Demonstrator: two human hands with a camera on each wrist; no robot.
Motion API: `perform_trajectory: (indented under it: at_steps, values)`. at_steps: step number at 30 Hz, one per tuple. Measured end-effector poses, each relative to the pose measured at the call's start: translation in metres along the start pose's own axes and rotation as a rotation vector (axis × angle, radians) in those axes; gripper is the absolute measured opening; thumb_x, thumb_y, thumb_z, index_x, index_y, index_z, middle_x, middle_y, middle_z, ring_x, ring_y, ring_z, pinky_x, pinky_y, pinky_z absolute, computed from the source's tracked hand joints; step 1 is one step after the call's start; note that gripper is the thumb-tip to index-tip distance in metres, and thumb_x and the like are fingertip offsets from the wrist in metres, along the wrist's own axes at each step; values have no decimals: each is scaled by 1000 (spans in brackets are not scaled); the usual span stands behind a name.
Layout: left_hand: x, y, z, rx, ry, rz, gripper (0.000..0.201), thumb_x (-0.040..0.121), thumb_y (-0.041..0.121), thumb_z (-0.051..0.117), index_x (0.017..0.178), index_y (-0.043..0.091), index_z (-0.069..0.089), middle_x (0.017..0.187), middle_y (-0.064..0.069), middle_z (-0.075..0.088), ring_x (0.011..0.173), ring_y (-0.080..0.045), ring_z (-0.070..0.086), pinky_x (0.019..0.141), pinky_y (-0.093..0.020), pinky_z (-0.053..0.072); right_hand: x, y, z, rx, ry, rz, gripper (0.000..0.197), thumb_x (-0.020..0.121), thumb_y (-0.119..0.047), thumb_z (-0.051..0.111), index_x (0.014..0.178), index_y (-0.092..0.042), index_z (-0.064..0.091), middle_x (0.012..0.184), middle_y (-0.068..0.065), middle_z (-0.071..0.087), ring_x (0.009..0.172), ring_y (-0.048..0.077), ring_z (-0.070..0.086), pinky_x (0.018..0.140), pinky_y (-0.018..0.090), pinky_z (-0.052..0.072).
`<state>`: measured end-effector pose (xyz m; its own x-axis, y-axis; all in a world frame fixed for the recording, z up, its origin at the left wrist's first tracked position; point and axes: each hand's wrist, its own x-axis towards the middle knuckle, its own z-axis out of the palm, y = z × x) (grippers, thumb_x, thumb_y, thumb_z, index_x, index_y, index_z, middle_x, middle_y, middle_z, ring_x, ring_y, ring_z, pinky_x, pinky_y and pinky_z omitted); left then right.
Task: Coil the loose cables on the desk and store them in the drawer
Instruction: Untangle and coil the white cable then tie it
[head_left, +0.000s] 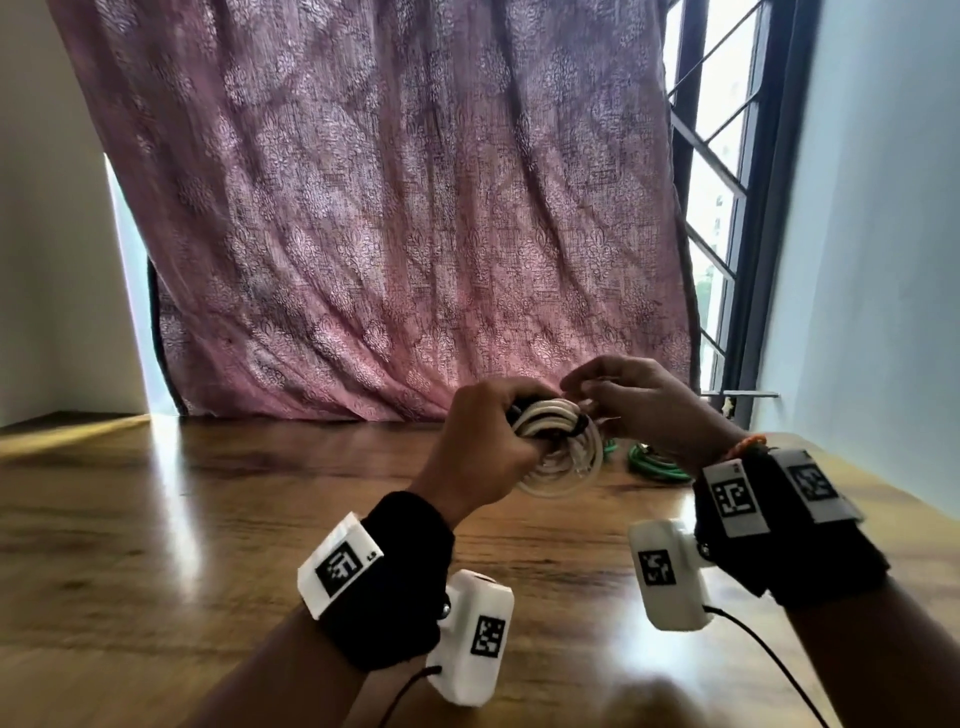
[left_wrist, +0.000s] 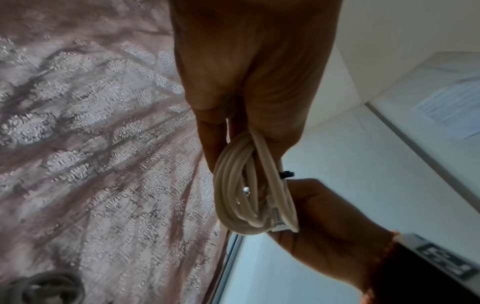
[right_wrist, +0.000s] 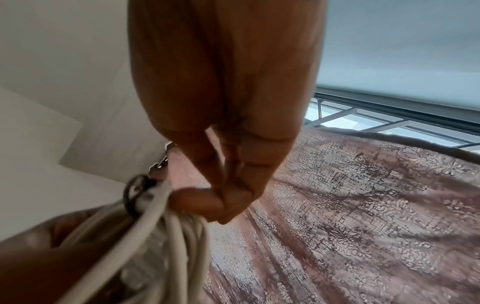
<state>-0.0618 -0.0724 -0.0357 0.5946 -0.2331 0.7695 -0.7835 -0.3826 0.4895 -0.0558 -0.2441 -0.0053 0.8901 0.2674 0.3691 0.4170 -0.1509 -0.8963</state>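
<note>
A white cable coil (head_left: 553, 457) hangs above the wooden desk (head_left: 208, 519). My left hand (head_left: 511, 423) grips the top of the loops in a fist. In the left wrist view the white cable coil (left_wrist: 244, 185) dangles from my left hand (left_wrist: 233, 127). A black tie (head_left: 581, 422) wraps the bundle at the top. My right hand (head_left: 589, 400) pinches at that tie, thumb against fingertips. From the right wrist, my right hand (right_wrist: 221, 199) pinches beside the white cable coil (right_wrist: 166, 232) and the black tie (right_wrist: 133, 192). A green cable (head_left: 655, 463) lies loose on the desk behind my right wrist.
A pink patterned curtain (head_left: 415, 208) hangs along the desk's far edge. A barred window (head_left: 722, 208) and a pale wall stand to the right. Bare wood spreads to the left and toward me. No drawer is in view.
</note>
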Motion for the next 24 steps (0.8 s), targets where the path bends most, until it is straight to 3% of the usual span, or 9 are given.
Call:
perform_trajectory:
  at_steps: [4, 8, 9, 11, 12, 14, 16, 18, 24]
  values:
    - [-3, 7, -1, 35, -18, 164, 28, 65, 4, 78, 91, 15, 75, 85, 2, 73, 80, -4, 66, 73, -22, 52, -2, 4, -1, 11, -60, 125, 10, 88, -2, 54, 89, 3, 63, 69, 11, 60, 45, 7, 57, 42, 16, 46]
    - [-3, 8, -3, -25, -49, 259, 32, 62, -3, 78, 90, 12, 75, 84, 3, 73, 79, -3, 67, 73, -18, 51, -2, 7, -4, 162, -139, 196, 16, 88, -10, 53, 89, 1, 64, 69, 12, 58, 48, 10, 56, 42, 17, 47]
    - [-3, 8, -3, -34, -50, 279, 31, 62, -3, 78, 90, 11, 75, 85, 3, 73, 79, -3, 67, 73, -18, 51, -1, 8, -6, 195, -154, 202, 17, 83, -16, 61, 87, 0, 66, 67, 10, 59, 48, 10, 56, 42, 17, 47]
    - [-2, 8, -4, -34, -40, 318, 30, 63, -5, 76, 89, 10, 74, 85, 4, 72, 80, -3, 66, 73, -19, 51, 0, 8, -11, 220, -225, 202, 46, 55, -34, 85, 84, -2, 70, 67, 8, 61, 51, 11, 57, 44, 18, 48]
    - [-2, 8, -4, -39, -31, 333, 29, 64, -5, 75, 89, 9, 74, 86, 4, 71, 80, -3, 66, 73, -18, 50, 0, 8, -13, 224, -262, 197, 59, 42, -40, 91, 83, -3, 72, 70, 9, 62, 53, 13, 58, 46, 19, 50]
    - [-2, 9, -5, -59, -22, 357, 25, 66, 0, 74, 90, 8, 73, 87, 4, 70, 81, -3, 66, 74, -16, 49, 0, 9, -16, 234, -318, 188, 70, 32, -42, 94, 85, -4, 71, 75, 12, 63, 57, 15, 60, 50, 21, 51]
    - [-2, 8, -5, -46, -23, 375, 24, 68, 1, 73, 91, 8, 72, 88, 4, 69, 82, -4, 65, 73, -17, 49, 1, 8, -16, 254, -331, 175, 72, 31, -40, 95, 87, -3, 70, 79, 13, 63, 63, 17, 62, 57, 24, 54]
    - [-1, 9, -6, -18, -16, 389, 29, 67, -7, 73, 92, 8, 71, 89, 4, 67, 83, -5, 63, 73, -19, 48, 1, 7, -17, 271, -337, 136, 67, 35, -39, 94, 87, -4, 70, 80, 13, 65, 66, 18, 63, 62, 25, 55]
    - [0, 10, -2, 4, 7, 425, 30, 67, -11, 73, 90, 8, 72, 87, -2, 65, 81, -8, 61, 72, -20, 48, -3, 5, -23, 245, -427, 122, 64, 44, -39, 92, 93, -4, 70, 84, 13, 67, 70, 17, 65, 65, 26, 56]
